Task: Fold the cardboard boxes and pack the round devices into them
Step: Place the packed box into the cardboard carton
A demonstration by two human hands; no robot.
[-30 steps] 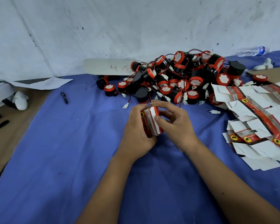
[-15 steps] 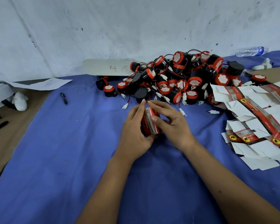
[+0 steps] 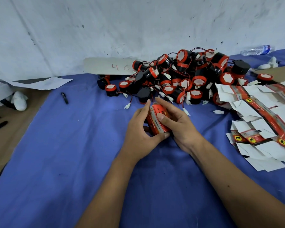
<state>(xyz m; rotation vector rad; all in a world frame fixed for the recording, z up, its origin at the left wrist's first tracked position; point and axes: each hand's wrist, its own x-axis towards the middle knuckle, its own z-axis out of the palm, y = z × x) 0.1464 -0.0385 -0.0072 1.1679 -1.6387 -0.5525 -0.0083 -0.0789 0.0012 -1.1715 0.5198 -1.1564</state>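
A small red cardboard box (image 3: 155,125) with printed lettering is held between both hands at the middle of the blue cloth. My left hand (image 3: 139,134) cups its left side, thumb under its near end. My right hand (image 3: 176,124) covers its right side, thumb pressed on top. Just behind the hands lies a heap of round black devices with red caps and wired white plugs (image 3: 184,78). Flat unfolded box blanks (image 3: 262,122), white with red strips, are stacked at the right.
The blue cloth (image 3: 72,153) covers the table up to a white wall. A black pen (image 3: 64,97) lies on the cloth at the left, a paper sheet (image 3: 43,83) behind it. A grey board marked 46 (image 3: 109,67) leans at the wall. A plastic bottle (image 3: 257,50) lies far right.
The box has been turned in my hands: its white end face no longer shows and the red printed side now faces up. Both hands stayed at the same spot, closed around it.
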